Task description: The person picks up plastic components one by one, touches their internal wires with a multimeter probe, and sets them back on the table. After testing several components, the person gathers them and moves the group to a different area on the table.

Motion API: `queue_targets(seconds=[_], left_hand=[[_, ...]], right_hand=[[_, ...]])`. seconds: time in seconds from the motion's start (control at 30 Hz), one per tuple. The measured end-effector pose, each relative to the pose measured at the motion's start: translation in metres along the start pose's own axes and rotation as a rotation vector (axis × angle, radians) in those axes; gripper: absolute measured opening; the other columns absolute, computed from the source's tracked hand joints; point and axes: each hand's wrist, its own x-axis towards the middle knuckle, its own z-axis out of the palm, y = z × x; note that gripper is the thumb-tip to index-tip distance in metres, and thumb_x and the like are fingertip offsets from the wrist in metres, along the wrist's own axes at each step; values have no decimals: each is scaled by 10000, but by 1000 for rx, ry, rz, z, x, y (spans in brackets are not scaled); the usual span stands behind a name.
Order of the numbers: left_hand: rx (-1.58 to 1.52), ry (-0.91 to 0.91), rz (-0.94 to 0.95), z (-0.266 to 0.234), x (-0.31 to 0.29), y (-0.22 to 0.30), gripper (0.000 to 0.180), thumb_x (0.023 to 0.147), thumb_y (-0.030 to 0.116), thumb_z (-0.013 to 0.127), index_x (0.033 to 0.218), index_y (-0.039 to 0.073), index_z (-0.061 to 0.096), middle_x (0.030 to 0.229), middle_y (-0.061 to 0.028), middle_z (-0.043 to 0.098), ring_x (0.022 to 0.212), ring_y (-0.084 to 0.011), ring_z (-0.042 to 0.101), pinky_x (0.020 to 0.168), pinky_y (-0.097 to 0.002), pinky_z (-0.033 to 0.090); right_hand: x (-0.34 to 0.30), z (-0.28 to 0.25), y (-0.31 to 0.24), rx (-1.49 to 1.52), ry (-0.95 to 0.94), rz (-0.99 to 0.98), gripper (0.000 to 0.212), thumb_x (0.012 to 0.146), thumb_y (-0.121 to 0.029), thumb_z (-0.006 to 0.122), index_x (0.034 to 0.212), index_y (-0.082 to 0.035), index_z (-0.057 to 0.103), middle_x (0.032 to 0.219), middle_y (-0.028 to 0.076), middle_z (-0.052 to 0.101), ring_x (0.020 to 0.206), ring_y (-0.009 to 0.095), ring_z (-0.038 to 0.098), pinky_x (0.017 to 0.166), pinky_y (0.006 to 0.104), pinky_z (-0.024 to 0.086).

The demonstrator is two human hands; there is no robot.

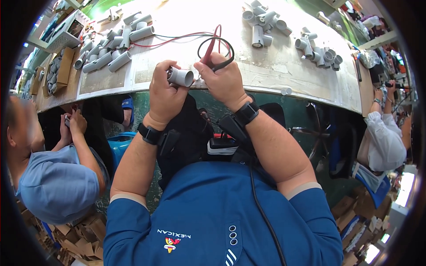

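We are holding a short grey plastic pipe fitting [181, 76] in our left hand [165, 95], the grip clamped around its body so that the open round end faces right. It sits just above the near edge of the tabletop [275, 66], between our two hands. Our right hand [224, 82] is just beside it, its grip closed on a red probe [209, 51] and a black probe [220, 66], both pinched together near the fitting's mouth. We cannot tell whether the probe tips touch the fitting. A red lead [177, 39] and a black lead [216, 40] run from the probes back across the pale tabletop, the black one curling into a loop above our right hand.

Both our wrists carry black bands [245, 113].

On the tabletop to the left lies a heap of grey pipe pieces [111, 48], with a white box [66, 30] beyond it. To the right, well apart from our hands, lie two more clusters of grey fittings [264, 24], the farther one [319, 48] near the tabletop's right end.

A person in a light blue shirt [55, 181] works at our left, below the tabletop's edge, and another person in white [384, 142] stands at the far right.
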Motion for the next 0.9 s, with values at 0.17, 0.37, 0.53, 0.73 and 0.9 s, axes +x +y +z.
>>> queue_targets(seconds=[0.17, 0.37, 0.53, 0.73, 0.9], left_hand=[[6, -2, -14, -3, 2, -1, 533, 805, 10, 800, 1266, 54, 536, 1063, -150, 646, 907, -346, 675, 789, -418, 555], [130, -5, 37, -3, 1, 2, 578, 835, 70, 881, 1277, 74, 509, 1060, -110, 688, 927, -273, 730, 790, -370, 579], [75, 1, 36, -2, 0, 1, 575, 830, 89, 888, 1266, 75, 513, 1045, -114, 684, 902, -284, 723, 774, -380, 570], [61, -18, 27, -4, 0, -3, 573, 835, 104, 885, 1268, 75, 512, 1044, -119, 675, 881, -282, 705, 768, -378, 563], [12, -12, 4, -6, 6, 5, 536, 768, -37, 745, 1253, 39, 529, 1051, -167, 615, 924, -374, 647, 807, -434, 543]], right_hand=[[2, 1, -3, -6, -6, -12, 225, 956, -225, 759, 959, -3, 722, 770, 116, 737, 682, 202, 692, 634, 341, 521], [-2, 1, -1, 17, 9, -39, 196, 961, -198, 760, 944, -11, 705, 727, 79, 702, 649, 166, 655, 612, 324, 501], [-3, 1, -2, 42, 16, -26, 175, 967, -180, 760, 942, -18, 698, 719, 56, 684, 635, 139, 634, 600, 309, 491], [-2, 2, -3, 53, 10, -16, 172, 966, -175, 764, 944, -18, 699, 727, 55, 686, 633, 130, 632, 587, 306, 486], [0, 3, -2, 49, 1, -22, 165, 979, -169, 759, 951, -18, 697, 728, 45, 686, 644, 114, 632, 580, 290, 485]])
